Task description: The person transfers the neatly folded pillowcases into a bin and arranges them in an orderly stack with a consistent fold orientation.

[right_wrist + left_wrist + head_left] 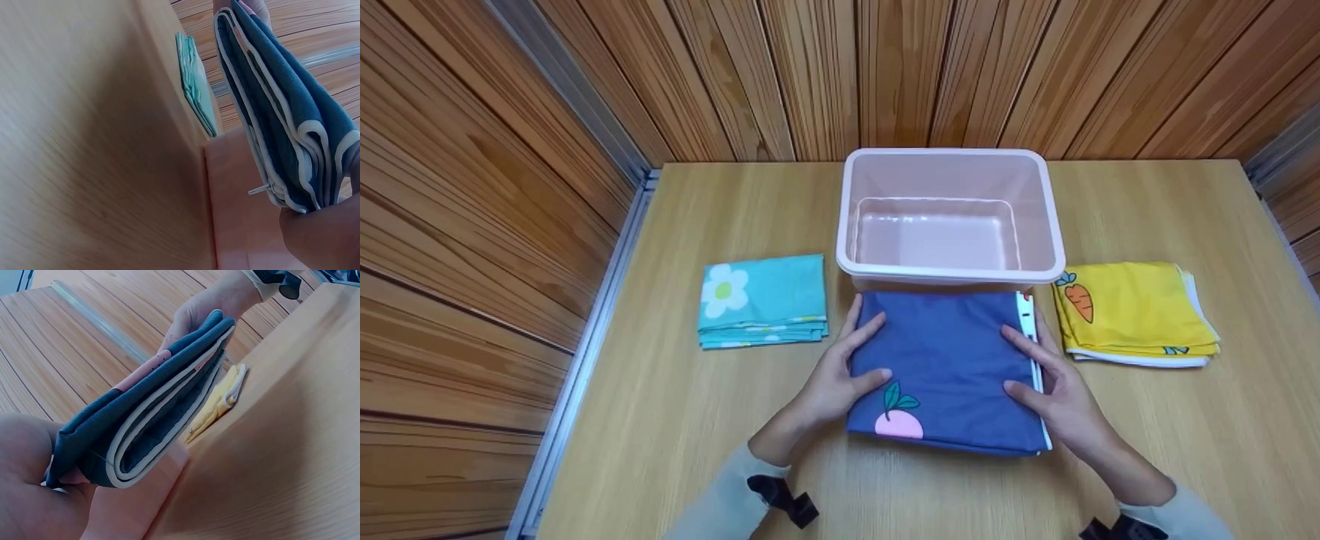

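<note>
Pale sleeves (720,499) with black wrist bands (782,499) lie nearest the head camera, and beyond them two hands hold a folded navy cloth (952,352) between them. The left hand (832,384) grips its left edge, the right hand (1059,390) its white-trimmed right edge; on each, thumb and forefinger lie on the upper face while other fingers go round the side, partly hidden. Wrist views show the cloth held clear of the worktop (660,450); it is just in front of the pink bin (945,174). It looks light and soft, bulky with loose layers, and hardly fragile; what seems a zip pull (260,189) sticks out at one edge. Because the folds could splay, both sides, with every layer caught together, seem the best hold. Folded turquoise cloth (772,292) lies left of the bin, folded yellow cloth (1140,307) near the right hand.
</note>
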Tool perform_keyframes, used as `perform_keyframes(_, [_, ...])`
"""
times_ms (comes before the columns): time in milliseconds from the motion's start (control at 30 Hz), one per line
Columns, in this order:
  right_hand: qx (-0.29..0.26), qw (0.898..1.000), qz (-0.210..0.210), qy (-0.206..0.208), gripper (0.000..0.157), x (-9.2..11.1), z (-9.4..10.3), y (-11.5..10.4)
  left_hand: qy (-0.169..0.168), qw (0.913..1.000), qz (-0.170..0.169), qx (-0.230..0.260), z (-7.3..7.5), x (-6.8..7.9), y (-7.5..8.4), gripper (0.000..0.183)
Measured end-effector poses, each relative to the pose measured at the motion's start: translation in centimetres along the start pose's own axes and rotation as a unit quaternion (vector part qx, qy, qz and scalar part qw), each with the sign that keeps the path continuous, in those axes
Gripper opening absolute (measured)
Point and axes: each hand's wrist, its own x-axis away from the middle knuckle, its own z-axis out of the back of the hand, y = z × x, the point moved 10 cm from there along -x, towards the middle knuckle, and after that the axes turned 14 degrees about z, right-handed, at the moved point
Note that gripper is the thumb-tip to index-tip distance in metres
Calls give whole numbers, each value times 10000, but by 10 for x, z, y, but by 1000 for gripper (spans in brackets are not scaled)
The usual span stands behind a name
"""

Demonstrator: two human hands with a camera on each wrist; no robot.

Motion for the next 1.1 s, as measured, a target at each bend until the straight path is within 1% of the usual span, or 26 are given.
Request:
perform_keyframes(200, [-98, 9999, 26, 5, 63, -1, 1, -6, 7, 10000, -74, -44, 1, 3, 7, 69])
perform_keyframes(467, [-239, 9997, 37, 64, 62, -3, 4, -14, -61, 9996, -272, 101, 1, 5, 15, 69])
perform_keyframes(633, [-392, 9991, 136, 102, 62, -4, 4, -19, -102, 9986, -479, 190, 1, 7, 21, 70])
perform_keyframes(700, [-404, 9990, 148, 104, 62, -4, 4, -20, -123, 9982, -547, 225, 2, 7, 24, 70])
perform_keyframes(967, [-293, 9995, -10, 64, 63, -5, 6, -23, -184, 9974, -628, 297, 1, 10, 30, 70])
perform_keyframes(1100, [-336, 9994, 29, 99, 63, -5, 8, -25, -206, 9968, -696, 320, 1, 10, 34, 70])
